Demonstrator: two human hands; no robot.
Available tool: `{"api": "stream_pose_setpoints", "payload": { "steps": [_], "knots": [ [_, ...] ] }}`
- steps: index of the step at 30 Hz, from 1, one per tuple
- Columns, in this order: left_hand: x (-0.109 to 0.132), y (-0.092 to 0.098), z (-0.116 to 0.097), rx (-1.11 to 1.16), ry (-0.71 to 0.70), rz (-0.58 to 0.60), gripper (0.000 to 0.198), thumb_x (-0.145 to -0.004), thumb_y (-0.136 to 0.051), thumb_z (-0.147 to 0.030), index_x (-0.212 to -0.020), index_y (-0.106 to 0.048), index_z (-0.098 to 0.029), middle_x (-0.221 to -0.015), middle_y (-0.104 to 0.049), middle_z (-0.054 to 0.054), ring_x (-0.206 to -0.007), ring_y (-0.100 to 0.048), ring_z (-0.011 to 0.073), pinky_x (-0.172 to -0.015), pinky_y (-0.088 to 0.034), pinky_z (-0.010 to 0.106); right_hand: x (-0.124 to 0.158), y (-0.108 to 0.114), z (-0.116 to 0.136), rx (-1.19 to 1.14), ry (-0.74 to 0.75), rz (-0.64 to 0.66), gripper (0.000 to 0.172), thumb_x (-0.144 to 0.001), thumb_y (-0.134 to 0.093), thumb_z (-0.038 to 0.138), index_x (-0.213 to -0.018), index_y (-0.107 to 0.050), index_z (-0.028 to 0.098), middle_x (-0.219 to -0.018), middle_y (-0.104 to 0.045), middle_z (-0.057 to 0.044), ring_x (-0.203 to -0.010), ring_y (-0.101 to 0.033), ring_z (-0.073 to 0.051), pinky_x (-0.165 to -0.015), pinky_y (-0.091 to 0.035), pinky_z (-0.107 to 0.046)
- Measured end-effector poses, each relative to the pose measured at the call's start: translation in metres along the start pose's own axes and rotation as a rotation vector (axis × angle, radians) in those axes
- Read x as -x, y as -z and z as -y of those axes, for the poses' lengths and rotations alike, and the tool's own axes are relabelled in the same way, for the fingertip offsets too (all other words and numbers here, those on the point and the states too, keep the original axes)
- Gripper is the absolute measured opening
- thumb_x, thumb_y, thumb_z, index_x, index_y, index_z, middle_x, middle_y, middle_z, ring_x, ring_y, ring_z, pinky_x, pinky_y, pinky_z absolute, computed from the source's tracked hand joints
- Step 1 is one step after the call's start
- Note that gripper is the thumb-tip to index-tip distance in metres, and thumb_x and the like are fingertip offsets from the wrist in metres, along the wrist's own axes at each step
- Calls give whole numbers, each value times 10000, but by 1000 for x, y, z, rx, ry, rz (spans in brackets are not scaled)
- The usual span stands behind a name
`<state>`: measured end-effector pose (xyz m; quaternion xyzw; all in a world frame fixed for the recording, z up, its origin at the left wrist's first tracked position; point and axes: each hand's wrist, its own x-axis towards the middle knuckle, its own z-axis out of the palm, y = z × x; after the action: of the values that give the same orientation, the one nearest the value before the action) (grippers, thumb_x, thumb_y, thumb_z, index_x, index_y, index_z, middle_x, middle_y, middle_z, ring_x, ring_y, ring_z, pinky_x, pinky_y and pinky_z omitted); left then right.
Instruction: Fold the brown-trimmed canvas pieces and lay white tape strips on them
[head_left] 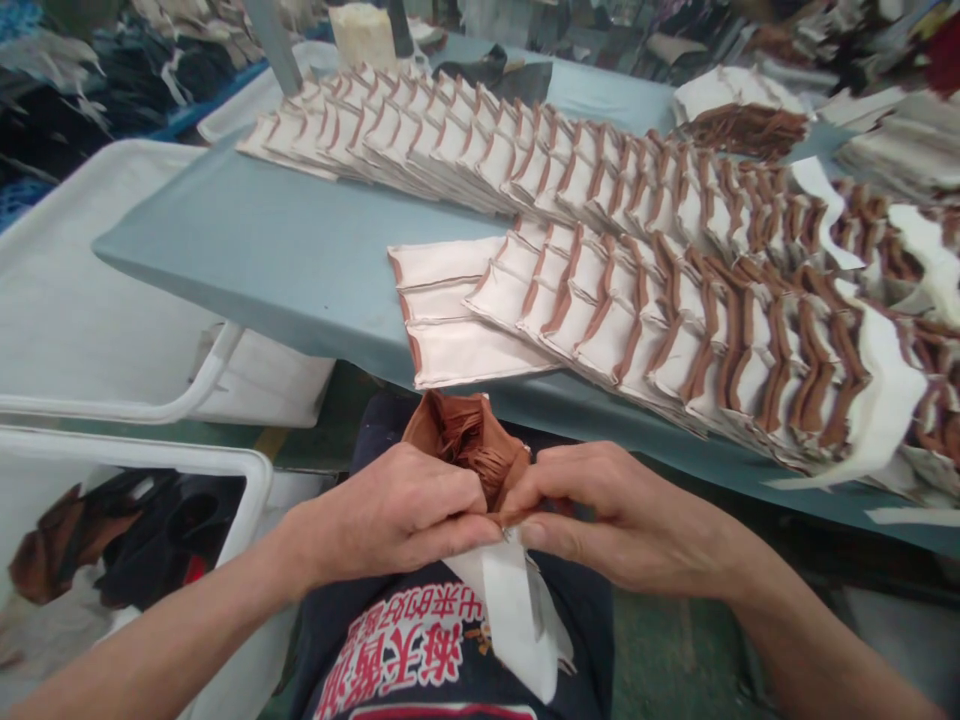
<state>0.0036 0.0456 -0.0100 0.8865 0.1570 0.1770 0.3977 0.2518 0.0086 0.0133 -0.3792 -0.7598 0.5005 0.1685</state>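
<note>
left hand [412, 508]: fingers pinching brown piece [426, 428]
right hand [604, 510]: fingers pinching it alongside
white strip [517, 625]: hanging below both hands
table [247, 230]: overlapping panels [589, 290] in rows

The piece [427, 430] is rust brown, its strip [517, 625] white. The apron [589, 590] is navy with white-edged red characters [435, 650]. Cream panels [592, 330] carry brown edges, a repeating stripe across the pale blue table [277, 230]. The bins [259, 470] are white, the scraps [169, 540] black, brown and greyish.
</note>
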Motion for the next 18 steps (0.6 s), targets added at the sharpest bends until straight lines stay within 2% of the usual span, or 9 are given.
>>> {"api": "stream_pose_setpoints", "payload": {
  "steps": [3, 6, 8, 10, 12, 14, 18],
  "knots": [
    [-1, 2, -3, 56, 0, -5, 266, -1059, -526, -247, -798, -543, -198, -651, -579, -39, -567, -518, 118, -564, -343, 263, -4, -4, -3, -124, -21, 10, 328, -1041, -577, 383, -823, -689, 167, -727, -650, 12, -646, -555, -106, -623, -394, -226],
    [-3, 4, -12, 114, 88, -17, 245, -1005, -547, -175, -766, -500, -202, -658, -523, -59, -580, -467, 102, -573, -322, 260, -5, -11, 1, -112, 34, -101, 324, -1034, -565, 313, -737, -587, 182, -677, -559, 34, -613, -470, -96, -599, -352, -231],
    [-4, 3, -21, 203, 151, -35, 242, -947, -541, -136, -735, -450, -207, -647, -457, -72, -572, -417, 92, -566, -303, 257, -3, -17, 6, -86, 101, -190, 295, -1019, -563, 257, -732, -542, 191, -693, -544, 32, -636, -465, -101, -629, -351, -243],
    [-5, -1, -29, 351, 192, -72, 268, -897, -547, -137, -699, -383, -216, -612, -375, -82, -534, -349, 85, -531, -275, 258, -1, -23, 12, -180, 150, -223, 303, -1020, -566, 272, -730, -518, 198, -687, -530, 33, -635, -474, -103, -638, -360, -250],
    [-7, -5, -35, 553, 207, -127, 337, -895, -585, -194, -668, -337, -223, -581, -323, -87, -497, -292, 79, -485, -245, 255, -2, -31, 17, -380, 168, -230, 370, -1032, -572, 377, -712, -505, 204, -666, -514, 32, -609, -471, -105, -605, -365, -251],
    [-10, -9, -37, 767, 199, -194, 430, -943, -633, -324, -645, -340, -221, -563, -339, -80, -480, -283, 75, -454, -244, 247, -5, -39, 20, -571, 163, -264, 433, -1021, -578, 481, -693, -505, 208, -641, -503, 28, -571, -444, -107, -551, -349, -252],
    [-15, -15, -33, 975, 174, -321, 590, -944, -670, -558, -591, -357, -204, -562, -402, -45, -498, -319, 82, -469, -287, 246, -16, -50, 18, -733, 163, -362, 421, -996, -611, 487, -696, -514, 209, -619, -471, 33, -540, -370, -104, -512, -303, -254]
  ]
}}
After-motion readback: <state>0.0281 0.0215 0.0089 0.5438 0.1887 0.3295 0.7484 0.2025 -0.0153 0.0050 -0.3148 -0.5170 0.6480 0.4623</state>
